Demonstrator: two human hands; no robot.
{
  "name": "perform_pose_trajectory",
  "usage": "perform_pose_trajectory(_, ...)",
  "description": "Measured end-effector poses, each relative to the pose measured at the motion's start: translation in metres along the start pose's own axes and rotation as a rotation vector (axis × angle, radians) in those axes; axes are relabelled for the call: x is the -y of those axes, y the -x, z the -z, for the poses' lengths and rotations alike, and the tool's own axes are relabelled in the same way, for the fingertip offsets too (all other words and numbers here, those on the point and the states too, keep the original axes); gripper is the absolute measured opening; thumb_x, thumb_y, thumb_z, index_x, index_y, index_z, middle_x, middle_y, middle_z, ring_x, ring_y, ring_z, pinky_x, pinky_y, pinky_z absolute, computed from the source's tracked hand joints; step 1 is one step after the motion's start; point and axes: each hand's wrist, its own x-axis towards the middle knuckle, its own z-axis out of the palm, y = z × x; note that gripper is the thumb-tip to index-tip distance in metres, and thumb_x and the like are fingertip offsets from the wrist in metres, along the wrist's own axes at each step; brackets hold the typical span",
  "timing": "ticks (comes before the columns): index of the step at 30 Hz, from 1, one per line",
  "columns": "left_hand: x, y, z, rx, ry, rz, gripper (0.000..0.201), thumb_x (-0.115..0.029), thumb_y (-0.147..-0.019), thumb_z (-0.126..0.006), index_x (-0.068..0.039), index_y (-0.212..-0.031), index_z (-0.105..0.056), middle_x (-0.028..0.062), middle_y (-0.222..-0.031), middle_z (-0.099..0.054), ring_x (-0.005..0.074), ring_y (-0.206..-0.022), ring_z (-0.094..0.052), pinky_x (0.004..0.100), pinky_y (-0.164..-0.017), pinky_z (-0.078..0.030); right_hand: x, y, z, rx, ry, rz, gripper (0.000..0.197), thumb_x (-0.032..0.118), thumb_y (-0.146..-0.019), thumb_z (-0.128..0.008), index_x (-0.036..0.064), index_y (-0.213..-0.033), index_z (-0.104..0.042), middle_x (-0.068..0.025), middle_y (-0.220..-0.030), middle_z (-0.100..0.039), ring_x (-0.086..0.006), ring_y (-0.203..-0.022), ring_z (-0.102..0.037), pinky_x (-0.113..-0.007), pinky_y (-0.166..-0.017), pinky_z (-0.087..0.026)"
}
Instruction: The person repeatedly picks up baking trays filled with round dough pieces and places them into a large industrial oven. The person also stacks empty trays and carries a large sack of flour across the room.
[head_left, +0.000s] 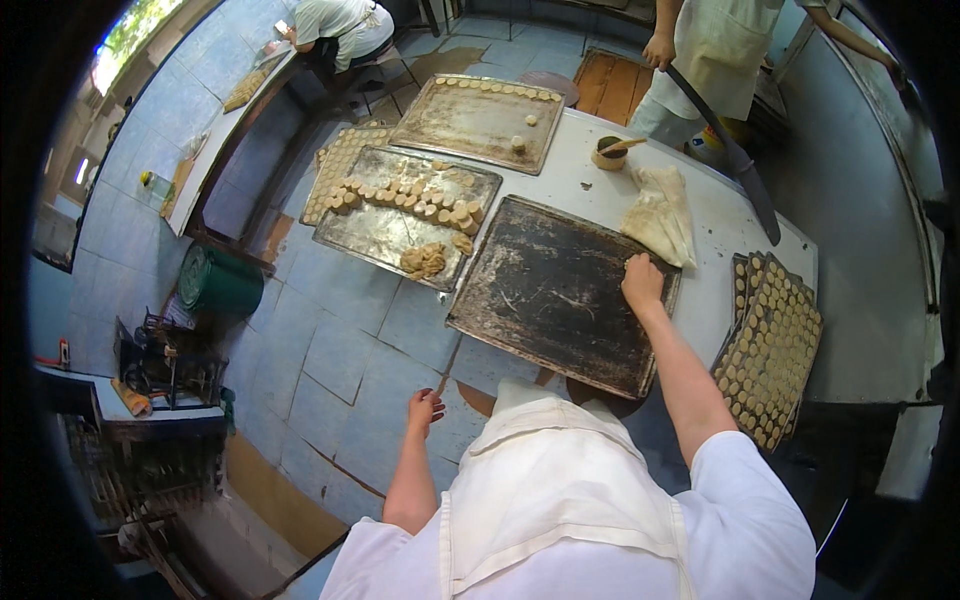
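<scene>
My right hand (642, 283) is closed at the right side of a dark, worn baking tray (560, 290). What its fingers hold, if anything, is hidden. My left hand (425, 408) hangs over the floor beside my apron, holding nothing, its fingers loosely bent and apart. The dark tray lies at the table's near edge, its surface scuffed and bare of dough. Just beyond my right hand lies a crumpled cream cloth (660, 215). Left of the dark tray, a shinier metal tray (370, 240) carries a row of cut dough pieces (415, 200) and a dough lump (424, 261).
A farther tray (460, 120) has dough rounds along its back edge. Trays full of rounds (765, 350) are stacked at the right. A small tub (609, 153) stands on the white table (735, 250). One co-worker (705, 60) holds a long dark paddle (745, 170); another bends over a side counter.
</scene>
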Motion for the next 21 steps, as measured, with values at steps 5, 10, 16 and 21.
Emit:
perform_pose_trajectory(5, -0.002, -0.008, -0.002, 0.105, -0.271, -0.053, 0.046, -0.026, -0.099, -0.062, -0.004, -0.138, -0.056, 0.0140, -0.111, -0.069, 0.0239, -0.091, -0.070, 0.0385, -0.077, -0.058, 0.089, -0.023, 0.043, 0.258, -0.675, 0.176, 0.029, 0.026, -0.086, -0.074, -0.0035, -0.090, -0.073, -0.0208, -0.088, -0.074, -0.0300, -0.081, -0.072, -0.041, -0.073, -0.057)
perform_pose_trajectory(10, -0.027, 0.002, -0.038, 0.284, -0.372, -0.103, 0.051, -0.027, -0.099, -0.062, -0.002, -0.142, -0.054, 0.0147, -0.117, -0.068, 0.0252, -0.098, -0.069, 0.0390, -0.082, -0.057, 0.205, -0.049, 0.060, 0.692, -1.108, 0.267, 0.020, 0.013, -0.092, -0.074, -0.0025, -0.103, -0.069, -0.0131, -0.091, -0.075, -0.0135, -0.074, -0.070, -0.025, -0.060, -0.053)
perform_pose_trajectory(16, -0.043, 0.017, -0.074, 0.289, -0.362, -0.359, 0.049, -0.027, -0.096, -0.066, -0.001, -0.137, -0.060, 0.0131, -0.109, -0.072, 0.0211, -0.093, -0.070, 0.0357, -0.074, -0.056, 0.247, -0.017, 0.067, 0.491, -1.538, 0.148, 0.036, 0.004, -0.089, -0.070, -0.0065, -0.122, -0.062, -0.0184, -0.107, -0.073, -0.0205, -0.086, -0.073, -0.032, -0.073, -0.059)
perform_pose_trajectory(21, -0.082, 0.075, -0.111, 0.417, -0.537, -0.342, 0.049, -0.033, -0.100, -0.065, -0.001, -0.137, -0.060, 0.0128, -0.116, -0.071, 0.0215, -0.102, -0.069, 0.0349, -0.082, -0.057, 0.132, 0.052, 0.045, 0.298, -1.211, 0.386, 0.035, 0.007, -0.095, -0.065, -0.0028, -0.129, -0.060, -0.0151, -0.108, -0.074, -0.0208, -0.094, -0.073, -0.034, -0.085, -0.057)
